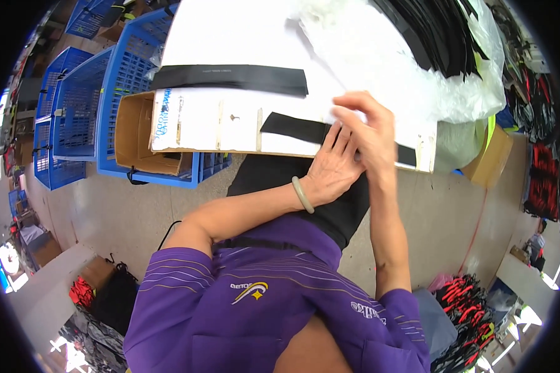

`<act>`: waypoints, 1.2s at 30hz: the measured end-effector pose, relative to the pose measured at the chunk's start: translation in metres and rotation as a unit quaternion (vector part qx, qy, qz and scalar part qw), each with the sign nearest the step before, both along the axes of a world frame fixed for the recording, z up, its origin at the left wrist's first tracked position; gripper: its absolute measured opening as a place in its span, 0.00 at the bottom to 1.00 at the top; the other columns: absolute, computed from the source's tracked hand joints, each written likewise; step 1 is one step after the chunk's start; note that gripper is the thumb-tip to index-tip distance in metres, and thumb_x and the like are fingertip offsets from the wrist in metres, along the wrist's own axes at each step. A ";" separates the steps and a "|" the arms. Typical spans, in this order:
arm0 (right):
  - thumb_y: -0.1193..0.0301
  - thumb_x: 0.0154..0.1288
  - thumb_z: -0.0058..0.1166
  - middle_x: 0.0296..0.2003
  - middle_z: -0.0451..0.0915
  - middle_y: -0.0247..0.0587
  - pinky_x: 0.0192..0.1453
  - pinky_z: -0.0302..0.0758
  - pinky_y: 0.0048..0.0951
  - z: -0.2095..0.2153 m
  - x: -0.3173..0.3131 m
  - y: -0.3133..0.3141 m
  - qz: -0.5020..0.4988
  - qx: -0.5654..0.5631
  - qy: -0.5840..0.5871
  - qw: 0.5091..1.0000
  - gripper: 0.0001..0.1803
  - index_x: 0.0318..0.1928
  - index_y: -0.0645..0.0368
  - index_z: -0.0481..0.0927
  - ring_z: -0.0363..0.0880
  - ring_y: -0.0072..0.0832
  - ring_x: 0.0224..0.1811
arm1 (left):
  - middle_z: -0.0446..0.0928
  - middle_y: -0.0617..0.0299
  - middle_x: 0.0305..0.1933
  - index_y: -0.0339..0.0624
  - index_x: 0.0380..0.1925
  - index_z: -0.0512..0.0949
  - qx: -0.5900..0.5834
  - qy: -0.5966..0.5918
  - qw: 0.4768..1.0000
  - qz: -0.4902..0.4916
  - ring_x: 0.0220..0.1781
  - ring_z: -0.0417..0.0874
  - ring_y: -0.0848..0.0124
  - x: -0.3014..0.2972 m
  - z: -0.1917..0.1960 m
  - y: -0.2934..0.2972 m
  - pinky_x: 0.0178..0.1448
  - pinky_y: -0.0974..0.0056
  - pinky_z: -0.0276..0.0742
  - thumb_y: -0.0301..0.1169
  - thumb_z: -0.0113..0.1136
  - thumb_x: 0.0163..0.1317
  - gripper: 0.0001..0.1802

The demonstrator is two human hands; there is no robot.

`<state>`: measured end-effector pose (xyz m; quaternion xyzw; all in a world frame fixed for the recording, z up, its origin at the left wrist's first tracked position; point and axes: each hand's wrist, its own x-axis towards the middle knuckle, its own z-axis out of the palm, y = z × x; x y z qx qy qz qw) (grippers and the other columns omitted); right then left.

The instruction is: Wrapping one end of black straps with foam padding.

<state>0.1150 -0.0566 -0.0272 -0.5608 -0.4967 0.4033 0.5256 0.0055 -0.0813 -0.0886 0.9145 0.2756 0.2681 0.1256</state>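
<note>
Both hands meet at the near edge of the white board (230, 124). The left hand (333, 168) lies palm-down with its fingers stretched onto the end of a black strip (292, 128), pressing it flat rather than closing around it; a pale green bangle (303, 194) sits on that wrist. The right hand (370, 133) arches just above and beside the left, its fingertips pinched on the same strip where it crosses the board's front edge.

The black strip runs across the board's near part, slightly tilted, and its far end shows again to the right of the hands. A second, longer black strip (230, 78) lies higher up on the board, well apart from the hands. A clear plastic bag (410, 68) holding a stack of more black strips (442, 28) rests on the board's right part. Blue plastic crates (81, 112) stand to the left, with an open cardboard box (137, 133) tucked beside the board's left edge.
</note>
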 end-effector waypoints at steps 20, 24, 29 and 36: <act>0.73 0.59 0.61 0.36 0.82 0.42 0.46 0.76 0.27 0.027 0.109 0.073 -0.172 0.134 -0.196 0.956 0.09 0.39 0.65 0.85 0.81 0.31 0.38 | 0.71 0.57 0.44 0.42 0.56 0.75 0.175 0.138 0.971 0.086 0.47 0.70 0.60 -0.156 0.027 0.179 0.52 0.56 0.65 0.58 0.59 0.58 0.35; 0.72 0.56 0.62 0.40 0.82 0.46 0.52 0.74 0.40 0.001 0.123 0.140 -0.246 0.134 -0.421 0.863 0.12 0.41 0.61 0.85 0.79 0.41 0.45 | 0.72 0.57 0.38 0.43 0.54 0.77 0.169 0.125 0.973 0.091 0.43 0.71 0.61 -0.155 0.020 0.174 0.52 0.56 0.65 0.58 0.58 0.59 0.34; 0.71 0.55 0.62 0.33 0.83 0.40 0.50 0.72 0.39 -0.011 0.136 0.151 -0.227 0.141 -0.589 0.763 0.09 0.38 0.58 0.84 0.80 0.37 0.40 | 0.73 0.55 0.42 0.41 0.55 0.76 0.178 0.129 0.971 0.092 0.46 0.72 0.60 -0.156 0.019 0.169 0.55 0.55 0.65 0.59 0.58 0.60 0.35; 0.72 0.69 0.55 0.26 0.78 0.28 0.31 0.68 0.22 0.099 0.069 0.067 -0.103 0.096 -0.240 0.960 0.09 0.39 0.68 0.80 0.73 0.16 0.28 | 0.74 0.51 0.53 0.33 0.60 0.72 -0.201 -0.199 0.959 0.016 0.55 0.76 0.61 -0.096 0.094 0.132 0.58 0.64 0.73 0.26 0.63 0.60 0.27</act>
